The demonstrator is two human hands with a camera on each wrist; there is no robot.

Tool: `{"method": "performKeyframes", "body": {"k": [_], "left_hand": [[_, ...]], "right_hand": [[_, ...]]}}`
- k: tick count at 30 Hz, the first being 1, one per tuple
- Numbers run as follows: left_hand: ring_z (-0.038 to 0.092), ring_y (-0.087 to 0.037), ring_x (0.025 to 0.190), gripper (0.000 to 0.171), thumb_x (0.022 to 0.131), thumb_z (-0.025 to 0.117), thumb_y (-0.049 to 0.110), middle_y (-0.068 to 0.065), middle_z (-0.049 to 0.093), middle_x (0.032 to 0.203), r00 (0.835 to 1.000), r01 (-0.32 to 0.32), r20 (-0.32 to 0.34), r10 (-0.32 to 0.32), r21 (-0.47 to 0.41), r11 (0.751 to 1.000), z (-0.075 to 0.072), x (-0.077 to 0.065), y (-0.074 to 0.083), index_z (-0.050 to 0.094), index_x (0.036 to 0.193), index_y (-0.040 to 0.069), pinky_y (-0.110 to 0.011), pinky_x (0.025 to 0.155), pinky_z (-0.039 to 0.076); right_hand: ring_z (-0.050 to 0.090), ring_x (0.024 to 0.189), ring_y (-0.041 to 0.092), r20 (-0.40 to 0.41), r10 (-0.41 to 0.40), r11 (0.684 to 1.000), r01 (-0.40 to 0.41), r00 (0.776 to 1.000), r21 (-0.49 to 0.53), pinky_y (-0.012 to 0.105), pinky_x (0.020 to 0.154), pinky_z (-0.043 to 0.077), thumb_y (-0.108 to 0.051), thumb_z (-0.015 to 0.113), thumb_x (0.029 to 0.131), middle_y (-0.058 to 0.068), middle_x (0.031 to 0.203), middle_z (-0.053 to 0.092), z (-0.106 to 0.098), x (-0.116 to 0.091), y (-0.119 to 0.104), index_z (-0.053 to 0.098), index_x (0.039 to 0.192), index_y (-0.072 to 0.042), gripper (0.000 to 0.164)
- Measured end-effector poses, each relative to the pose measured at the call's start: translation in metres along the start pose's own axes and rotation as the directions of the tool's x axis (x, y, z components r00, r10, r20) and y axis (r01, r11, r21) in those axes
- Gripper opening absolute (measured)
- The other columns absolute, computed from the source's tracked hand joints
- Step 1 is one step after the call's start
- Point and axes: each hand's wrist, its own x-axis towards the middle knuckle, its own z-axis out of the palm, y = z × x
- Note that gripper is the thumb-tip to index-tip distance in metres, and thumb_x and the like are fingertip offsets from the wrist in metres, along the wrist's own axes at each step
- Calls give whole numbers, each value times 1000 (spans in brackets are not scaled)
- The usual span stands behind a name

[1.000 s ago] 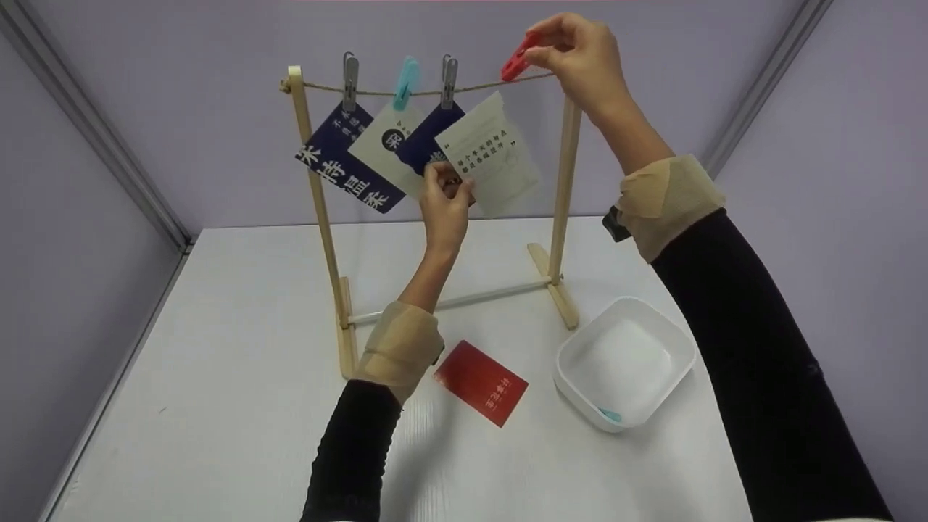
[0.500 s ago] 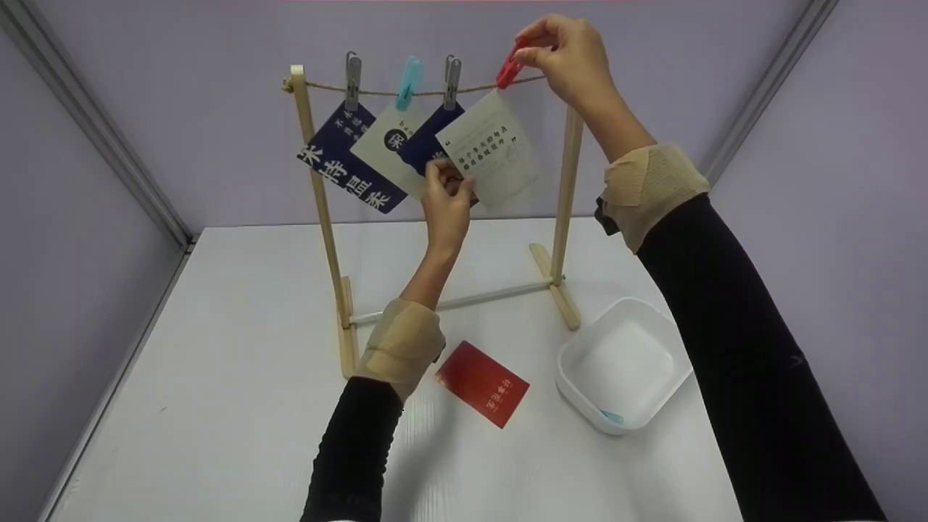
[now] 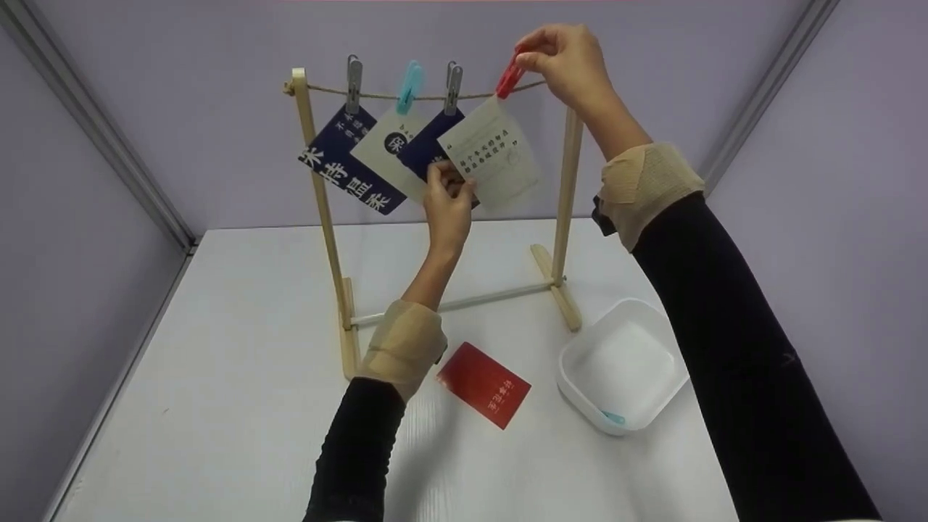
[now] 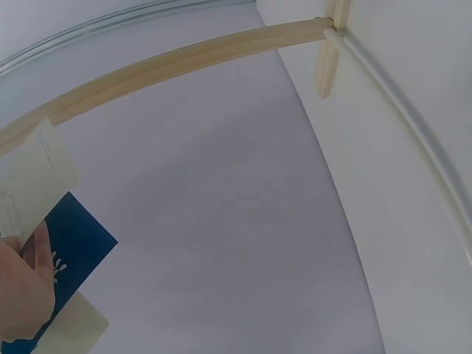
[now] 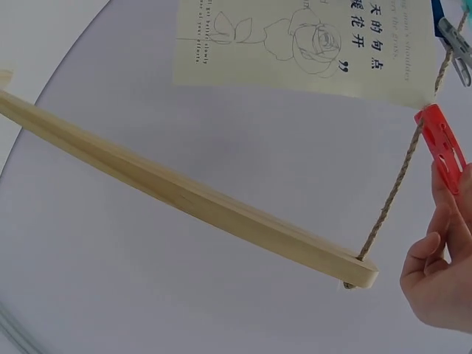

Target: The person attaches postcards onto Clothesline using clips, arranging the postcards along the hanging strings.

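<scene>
My left hand [image 3: 448,210] pinches a cream card [image 3: 493,156] printed with dark characters by its lower left edge. Up at the rope [image 3: 478,96], my right hand [image 3: 573,65] pinches a red clothespin [image 3: 510,76] by its upper end. The clothespin's lower tip meets the card's top corner at the rope, as the right wrist view also shows with the red clothespin [image 5: 441,144] and the card [image 5: 310,48]. Behind the left fingers hangs a dark blue card [image 3: 424,148], partly covered, under a grey clothespin [image 3: 453,88].
Further left hang another blue card [image 3: 351,163] under a grey clothespin [image 3: 354,83] and a cream card [image 3: 384,148] under a light blue one [image 3: 410,87]. A wooden frame [image 3: 568,188] carries the rope. Below lie a red card [image 3: 484,384] and a white tub [image 3: 580,399] containing a blue clothespin [image 3: 614,417].
My right hand has moved slightly left and down with the red clothespin, whose tip now meets the cream card's top corner. The left hand has stayed nearly still.
</scene>
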Motion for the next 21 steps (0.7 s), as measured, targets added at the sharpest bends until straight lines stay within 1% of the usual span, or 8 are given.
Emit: {"method": "performKeyframes", "body": {"k": [4, 8, 11, 14, 18, 21], "left_hand": [[58, -21, 84, 26, 88, 54, -7, -14, 57, 101, 1000, -6, 2, 6, -5, 1000, 0, 0, 0, 42, 110, -3, -30, 71, 51], [57, -21, 83, 26, 87, 54, -8, -14, 56, 100, 1000, -8, -2, 8, -9, 1000, 1, -1, -1, 43, 110, -4, -31, 71, 51], [57, -25, 84, 27, 88, 54, -7, -16, 55, 100, 1000, 6, 11, -6, -26, 1000, 2, -1, -1, 42, 112, -4, -36, 72, 51], [58, -28, 86, 27, 89, 53, -6, -17, 54, 101, 999, 20, 26, -19, -47, 999, 3, -2, -1, 41, 113, -3, -40, 74, 51], [58, -25, 83, 26, 88, 53, -7, -15, 55, 99, 1000, 13, 20, -12, -45, 999, 4, -2, -2, 42, 111, -2, -42, 74, 51], [58, -23, 82, 25, 88, 54, -8, -14, 56, 98, 1000, 14, 9, -14, -41, 999, 5, -2, -3, 43, 109, -2, -39, 73, 52]], "right_hand": [[57, 100, 12, 8, 18, 1000, -18, 1000, -1, 19, 92, 39, -20, 58, 90, 5, 109, 64, 1, 0, -1, 64, 110, -4, 27], [55, 101, 12, 16, 20, 999, -19, 1000, -34, 19, 92, 39, -22, 57, 91, 4, 109, 63, 2, 0, -1, 64, 111, -6, 26], [56, 102, 11, 21, 9, 998, -8, 1000, -55, 20, 92, 38, -24, 57, 90, 3, 109, 64, 2, -1, -1, 64, 112, -7, 28], [57, 102, 10, 23, 3, 999, -2, 1000, -50, 20, 92, 39, -23, 57, 90, 4, 109, 64, 1, -2, 1, 64, 112, -5, 30], [58, 101, 10, 31, 21, 999, -19, 999, -37, 20, 92, 40, -23, 57, 90, 5, 109, 64, 1, -1, 3, 64, 112, -5, 29], [57, 101, 11, 44, 30, 999, -29, 999, -35, 20, 92, 39, -22, 56, 91, 5, 110, 64, 2, -1, 4, 64, 112, -5, 29]]}}
